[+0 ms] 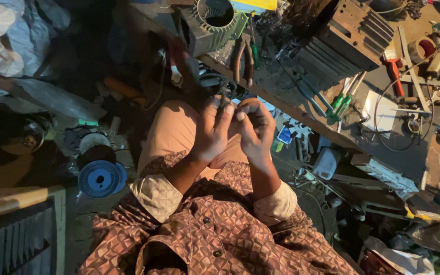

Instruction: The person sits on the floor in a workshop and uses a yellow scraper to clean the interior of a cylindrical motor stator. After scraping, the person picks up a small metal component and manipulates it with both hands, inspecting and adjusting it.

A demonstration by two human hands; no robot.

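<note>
Both hands meet above my knee, just below the workbench edge (301,109). My left hand (211,133) has its fingers stretched up and pinches something small and thin at the fingertips. Facing it, my right hand (254,128) curls its fingers toward the same spot. The thing between the fingertips is too small and dark to make out. Rolled patterned sleeves cover both forearms.
On the workbench lie a green finned motor housing (215,23), pliers (243,58), green-handled screwdrivers (339,104), a dark finned metal block (342,43) and a red-handled tool (394,74). A blue wire spool (99,178) sits on the floor at left among clutter.
</note>
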